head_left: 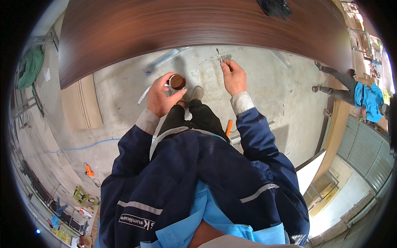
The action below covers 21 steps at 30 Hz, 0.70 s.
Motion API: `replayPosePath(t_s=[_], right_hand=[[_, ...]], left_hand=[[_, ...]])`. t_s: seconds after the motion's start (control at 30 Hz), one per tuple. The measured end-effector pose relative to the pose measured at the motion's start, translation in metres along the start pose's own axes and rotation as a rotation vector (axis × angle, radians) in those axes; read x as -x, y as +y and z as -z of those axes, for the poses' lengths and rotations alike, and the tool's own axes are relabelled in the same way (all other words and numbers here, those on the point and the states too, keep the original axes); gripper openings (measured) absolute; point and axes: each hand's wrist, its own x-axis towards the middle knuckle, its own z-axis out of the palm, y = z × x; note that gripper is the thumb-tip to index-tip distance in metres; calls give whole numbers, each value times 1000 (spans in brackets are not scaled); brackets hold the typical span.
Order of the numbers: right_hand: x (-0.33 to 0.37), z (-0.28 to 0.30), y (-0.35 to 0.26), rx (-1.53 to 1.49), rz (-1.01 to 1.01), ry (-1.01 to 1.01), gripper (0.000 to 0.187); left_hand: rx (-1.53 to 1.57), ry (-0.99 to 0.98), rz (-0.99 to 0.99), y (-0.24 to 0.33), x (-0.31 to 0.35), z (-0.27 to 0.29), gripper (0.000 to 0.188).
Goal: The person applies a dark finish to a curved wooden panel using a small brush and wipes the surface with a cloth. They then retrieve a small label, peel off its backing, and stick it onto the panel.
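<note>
My left hand [160, 96] is closed round a small cup of brown liquid [178, 82], its fingers and thumb on either side of the rim. A white, pen-like strip [144, 95] shows just left of that hand; whether the hand touches it I cannot tell. To the right, my right hand [235, 77] pinches a thin paintbrush [218, 52] with its dark tip pointing up and away from me. Both hands are in front of the near edge of a dark brown wood-grain panel [198, 25]. The brush tip appears apart from the panel.
A black bag-like object [275, 7] lies on the panel's far right. Folded tan sheets [81, 104] sit below its left end. An orange power tool [89, 170] and a blue hose [103, 141] are on the floor at left. Another person in blue [368, 97] stands at right.
</note>
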Motion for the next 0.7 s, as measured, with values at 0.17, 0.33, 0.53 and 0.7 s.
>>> replayPosePath(t_s=[0.17,0.33,0.53,0.7], right_hand=[[-31,-12,35,-102,-60,112,23],[-39,5,61,-179,-138,202,22],[-56,44,88,-369,-196,490,19],[-46,16,71,-170,-9,376,19]], left_hand=[[-15,-68,52,13,8,-14,61],[-50,-115,77,30,12,-24,60],[28,-55,99,36,12,-40,58],[13,-72,82,35,12,-38,58]])
